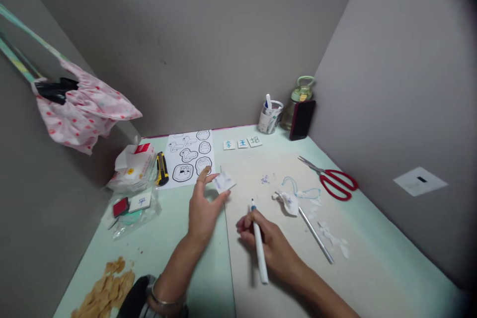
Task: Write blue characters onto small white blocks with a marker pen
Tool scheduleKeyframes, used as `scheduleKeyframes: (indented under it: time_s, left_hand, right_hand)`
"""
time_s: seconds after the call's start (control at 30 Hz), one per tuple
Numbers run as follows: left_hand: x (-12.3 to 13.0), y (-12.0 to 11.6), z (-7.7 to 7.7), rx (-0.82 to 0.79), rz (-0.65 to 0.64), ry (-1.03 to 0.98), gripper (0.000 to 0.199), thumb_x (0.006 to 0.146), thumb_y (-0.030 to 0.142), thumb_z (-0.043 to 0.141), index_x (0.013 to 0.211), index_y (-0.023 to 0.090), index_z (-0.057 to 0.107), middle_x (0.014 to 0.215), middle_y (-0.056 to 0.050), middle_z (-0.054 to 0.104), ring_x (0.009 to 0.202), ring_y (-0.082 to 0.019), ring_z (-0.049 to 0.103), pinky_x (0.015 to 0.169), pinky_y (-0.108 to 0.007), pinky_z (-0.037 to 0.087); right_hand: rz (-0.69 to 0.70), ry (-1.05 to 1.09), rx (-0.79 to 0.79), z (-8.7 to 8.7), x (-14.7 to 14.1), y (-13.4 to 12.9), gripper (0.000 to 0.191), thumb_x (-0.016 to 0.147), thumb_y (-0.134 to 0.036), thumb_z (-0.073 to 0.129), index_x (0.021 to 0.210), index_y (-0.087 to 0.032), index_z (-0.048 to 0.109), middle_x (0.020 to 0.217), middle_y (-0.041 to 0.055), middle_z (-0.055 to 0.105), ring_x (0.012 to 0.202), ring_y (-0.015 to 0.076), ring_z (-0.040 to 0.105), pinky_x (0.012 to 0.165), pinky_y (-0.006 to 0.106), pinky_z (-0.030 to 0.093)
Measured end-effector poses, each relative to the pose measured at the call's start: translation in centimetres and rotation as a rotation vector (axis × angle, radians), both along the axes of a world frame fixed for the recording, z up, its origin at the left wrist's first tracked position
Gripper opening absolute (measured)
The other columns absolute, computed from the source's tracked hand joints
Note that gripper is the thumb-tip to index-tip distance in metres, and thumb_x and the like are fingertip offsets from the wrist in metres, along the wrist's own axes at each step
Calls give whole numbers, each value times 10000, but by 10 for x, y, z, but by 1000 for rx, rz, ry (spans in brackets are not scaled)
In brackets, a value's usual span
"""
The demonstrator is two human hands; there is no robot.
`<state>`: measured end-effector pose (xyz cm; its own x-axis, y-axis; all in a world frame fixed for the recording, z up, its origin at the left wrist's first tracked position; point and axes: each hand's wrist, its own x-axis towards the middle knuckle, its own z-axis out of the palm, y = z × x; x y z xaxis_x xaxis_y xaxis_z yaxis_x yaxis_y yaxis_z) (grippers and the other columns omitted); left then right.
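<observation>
My left hand [204, 208] holds a small white square piece [224, 182] between thumb and fingers, with faint bluish marks on it. My right hand [266, 241] grips a white marker [260, 248], its blue tip pointing up and away, a little apart from the square. Beneath my right hand lies a beige board [246, 278]. A crumpled white tissue [289, 202] with blue stains and a silver metal rod [316, 236] rest on it. Three small white squares with blue or green characters [242, 143] stand in a row behind the board.
Red-handled scissors [337, 184] lie at the right. At the back are a pen jar [270, 118], a bottle [288, 115] and a phone [302, 120]. On the left are a printed sheet [190, 156], a yellow cutter [162, 169], a tissue pack [134, 166], a plastic bag [126, 228] and brown scraps [108, 290].
</observation>
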<state>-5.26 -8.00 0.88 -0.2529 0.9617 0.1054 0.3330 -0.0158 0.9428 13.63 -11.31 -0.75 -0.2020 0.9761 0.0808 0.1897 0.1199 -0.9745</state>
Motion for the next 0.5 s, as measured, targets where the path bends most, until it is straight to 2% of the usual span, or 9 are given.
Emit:
scheduleKeyframes:
  time_s: [0.03, 0.1, 0.17, 0.23, 0.3, 0.4, 0.47, 0.5]
  left_hand:
    - [-3, 0, 1, -9, 13, -11, 696, 871, 213, 661, 1479, 310, 335, 1377, -67, 600, 1366, -258, 471, 1158, -483, 318]
    - [-3, -3, 1, -34, -5, -25, 660, 881, 230, 655, 1464, 299, 352, 1390, -73, 596, 1373, -258, 470, 1152, -477, 331]
    - [4, -7, 0, -62, -65, -20, 597, 854, 204, 682, 1398, 291, 452, 1417, -71, 580, 1367, -268, 476, 1149, -481, 336]
    - [15, -12, -1, -79, -146, -1, 570, 800, 145, 718, 1324, 283, 540, 1437, -67, 565, 1346, -276, 492, 1147, -487, 343]
    - [28, -16, -3, -77, -234, 22, 657, 762, 98, 738, 1357, 282, 528, 1382, -70, 611, 1305, -272, 527, 1140, -494, 359]
    - [45, -18, -8, -39, -361, 68, 715, 727, 80, 766, 1371, 283, 531, 1315, -55, 661, 1310, -269, 526, 1195, -533, 279]
    - [51, -18, -13, -14, -427, 99, 768, 652, 81, 824, 1346, 274, 560, 1332, -58, 656, 1350, -294, 497, 1228, -568, 195]
    - [52, -18, -15, -6, -446, 113, 823, 599, 86, 857, 1347, 263, 562, 1351, -69, 644, 1372, -316, 475, 1232, -584, 175]
  right_hand:
    - [-23, -21, 12, -1, 3, 4, 100, 832, -289, 703, 810, -228, 628, 818, 23, 705, 731, 194, 651, 677, 317, 525]
    - [-193, -61, 45, 0, 15, 16, 84, 858, -298, 665, 872, -237, 610, 907, 42, 695, 820, 212, 644, 727, 341, 512]
    - [-370, -98, 70, 3, 35, 27, 129, 878, -343, 646, 949, -245, 599, 997, 65, 680, 902, 237, 636, 766, 371, 501]
    - [-473, -110, 100, 9, 53, 33, 146, 902, -374, 620, 972, -249, 595, 1032, 70, 680, 947, 243, 640, 794, 377, 496]
    - [-535, -112, 132, 16, 67, 31, 159, 906, -390, 618, 957, -245, 580, 1004, 64, 692, 957, 243, 655, 805, 372, 496]
    - [-598, -146, 161, 20, 77, 21, 202, 883, -411, 645, 911, -239, 541, 839, 27, 666, 778, 216, 658, 675, 326, 488]
    - [-584, -208, 169, 20, 80, 14, 199, 872, -405, 657, 917, -242, 551, 774, 4, 632, 680, 195, 625, 604, 301, 462]
    - [-546, -246, 173, 20, 80, 11, 183, 870, -396, 657, 927, -245, 570, 786, 8, 640, 690, 199, 630, 607, 300, 464]
